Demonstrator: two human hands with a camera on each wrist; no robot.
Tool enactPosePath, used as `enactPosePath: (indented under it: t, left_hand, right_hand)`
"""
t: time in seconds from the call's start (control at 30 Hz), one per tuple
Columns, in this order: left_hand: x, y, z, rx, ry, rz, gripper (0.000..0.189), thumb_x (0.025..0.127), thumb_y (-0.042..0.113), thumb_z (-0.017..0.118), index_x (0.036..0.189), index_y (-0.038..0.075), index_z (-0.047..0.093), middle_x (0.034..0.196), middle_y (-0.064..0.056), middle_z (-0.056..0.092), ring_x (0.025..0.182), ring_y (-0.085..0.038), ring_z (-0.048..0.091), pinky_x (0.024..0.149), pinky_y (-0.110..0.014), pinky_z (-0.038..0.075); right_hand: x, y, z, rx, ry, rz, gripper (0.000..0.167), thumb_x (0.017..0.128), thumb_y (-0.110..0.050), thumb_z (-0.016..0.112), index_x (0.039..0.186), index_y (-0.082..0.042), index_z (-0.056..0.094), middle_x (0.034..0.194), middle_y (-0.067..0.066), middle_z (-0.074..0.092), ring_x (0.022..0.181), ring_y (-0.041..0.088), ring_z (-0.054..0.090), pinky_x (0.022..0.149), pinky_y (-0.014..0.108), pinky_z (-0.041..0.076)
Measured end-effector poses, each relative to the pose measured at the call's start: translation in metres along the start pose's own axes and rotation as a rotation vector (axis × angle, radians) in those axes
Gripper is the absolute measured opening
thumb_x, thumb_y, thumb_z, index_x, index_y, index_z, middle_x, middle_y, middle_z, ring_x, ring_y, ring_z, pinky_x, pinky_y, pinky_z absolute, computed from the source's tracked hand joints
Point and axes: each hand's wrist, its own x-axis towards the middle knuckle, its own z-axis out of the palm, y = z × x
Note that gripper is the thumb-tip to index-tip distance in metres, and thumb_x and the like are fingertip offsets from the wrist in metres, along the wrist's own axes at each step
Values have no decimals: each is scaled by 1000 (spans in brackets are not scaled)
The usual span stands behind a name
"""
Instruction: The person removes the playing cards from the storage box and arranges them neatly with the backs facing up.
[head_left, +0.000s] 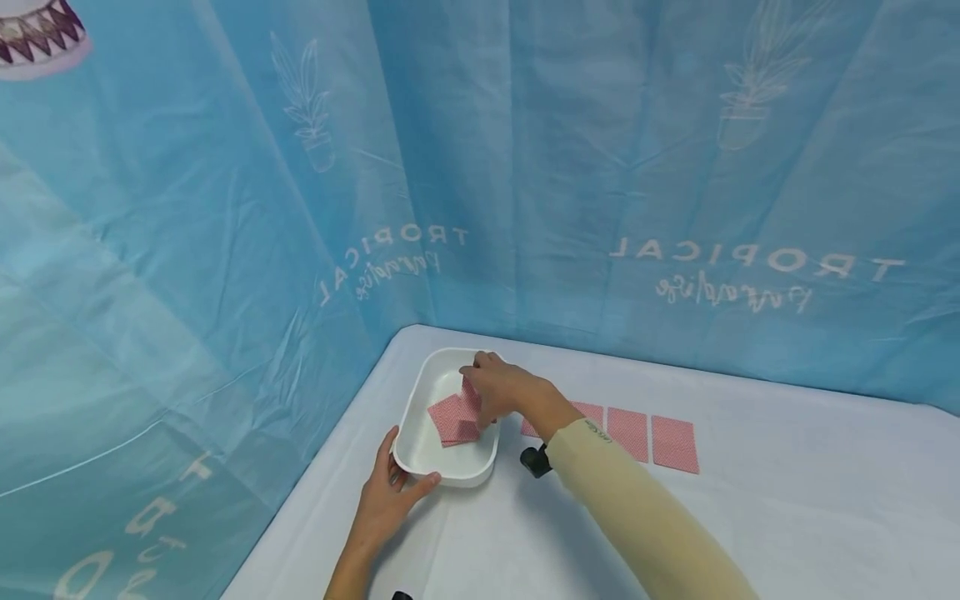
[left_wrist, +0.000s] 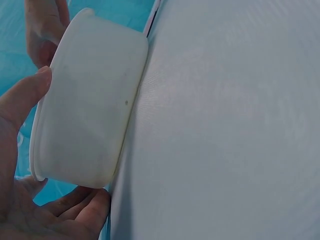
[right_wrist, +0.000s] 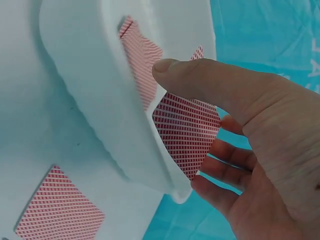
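Observation:
A white plastic tub (head_left: 429, 461) stands on the table, towards its far left corner. My left hand (head_left: 386, 500) grips the near left corner of the tub, the thumb at the rim and the other fingers around the side. Over the tub's right side, my right hand (head_left: 501, 390) holds a playing card (right_wrist: 185, 135) with a red patterned back between thumb and fingers. Several more red-backed playing cards (head_left: 450, 417) lie overlapping inside the tub, partly hidden by that hand. In the left wrist view, the tub's outer wall (left_wrist: 95, 105) covers the contents.
To the right of the tub, a row of red-backed cards (head_left: 675, 444) lies face down on the white table (head_left: 810, 467); the right forearm hides part of the row. Blue printed curtains (head_left: 570, 192) hang behind and to the left of the table.

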Motion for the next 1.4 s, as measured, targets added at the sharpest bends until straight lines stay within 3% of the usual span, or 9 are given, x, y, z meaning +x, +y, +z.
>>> enactPosePath:
  t: [0.6,1.4]
  left_hand:
    - [2,4,0,7,-17,-17,102,76,36,83,153,26,16,151,-15,32,136,-32,36,105,-38,37]
    - [-2,7,-1,67,-23,-13,103,76,39,82,153,22,15,150,-16,34,134,-33,38,105,-40,39]
  right_hand:
    - [-18,11,-16,33,2,48,91,69,-35,86,147,-18,40,132,3,42,119,18,39,86,32,53]
    - [-39,36,0,0,-5,88,91,66,-32,85,145,-16,43,127,2,43,113,17,41,85,32,52]
